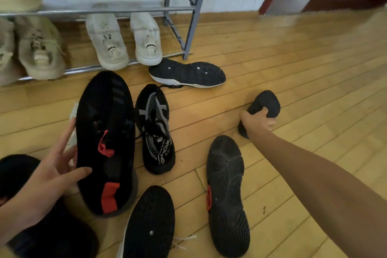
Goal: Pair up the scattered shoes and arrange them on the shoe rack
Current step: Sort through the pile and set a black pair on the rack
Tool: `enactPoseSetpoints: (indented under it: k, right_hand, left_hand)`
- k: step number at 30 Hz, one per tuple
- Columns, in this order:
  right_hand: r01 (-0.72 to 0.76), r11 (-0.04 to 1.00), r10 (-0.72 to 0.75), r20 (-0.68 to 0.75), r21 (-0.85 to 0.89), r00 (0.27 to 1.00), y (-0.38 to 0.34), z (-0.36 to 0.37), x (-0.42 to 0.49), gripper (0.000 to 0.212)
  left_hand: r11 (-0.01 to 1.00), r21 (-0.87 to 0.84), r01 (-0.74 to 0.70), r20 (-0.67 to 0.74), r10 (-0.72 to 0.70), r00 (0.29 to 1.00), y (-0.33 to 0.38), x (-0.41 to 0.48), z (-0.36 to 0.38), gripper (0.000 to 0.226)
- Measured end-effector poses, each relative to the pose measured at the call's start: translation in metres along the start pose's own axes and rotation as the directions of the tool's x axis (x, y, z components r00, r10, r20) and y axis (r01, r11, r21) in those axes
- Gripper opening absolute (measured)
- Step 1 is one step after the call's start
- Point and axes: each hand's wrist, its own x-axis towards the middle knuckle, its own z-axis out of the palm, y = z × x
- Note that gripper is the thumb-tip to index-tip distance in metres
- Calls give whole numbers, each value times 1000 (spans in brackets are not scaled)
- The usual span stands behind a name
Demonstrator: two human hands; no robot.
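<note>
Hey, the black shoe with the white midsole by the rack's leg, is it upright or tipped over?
Tipped over: the black shoe lies on its side, whole tread facing the camera.

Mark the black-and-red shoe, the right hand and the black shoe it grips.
black-and-red shoe (105, 146): head view, red tab on the tongue.
right hand (256, 121): head view, back of hand.
black shoe (266, 100): head view, end beyond the fingers.
</note>
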Motion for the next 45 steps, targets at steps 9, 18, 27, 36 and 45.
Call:
enactPoseSetpoints:
  k: [9,18,27,36,45]
  right_hand:
    - [-565,376,-488,675,735,554,17,-46,-115,40]
    - [-824,408,-550,826,394,123,43,19,-198,65]
    - [-803,383,-561,806,456,190,32,28,-188,66]
    - [-813,254,-595,748,524,295,24,29,-163,69]
    - [-738,262,-398,766,622,505,28,31,-118,92]
  left_hand:
    - [1000,-6,24,-10,-24,1000,40,-26,20,100]
    - [992,-113,53,-1,-53,999,40,-35,41,96]
    - [991,-118,64,47,-59,997,41,-32,47,96]
    - [995,-99,28,22,-26,999,41,-32,31,96]
    - [996,-36,78,-19,-79,997,35,-34,-3,100]
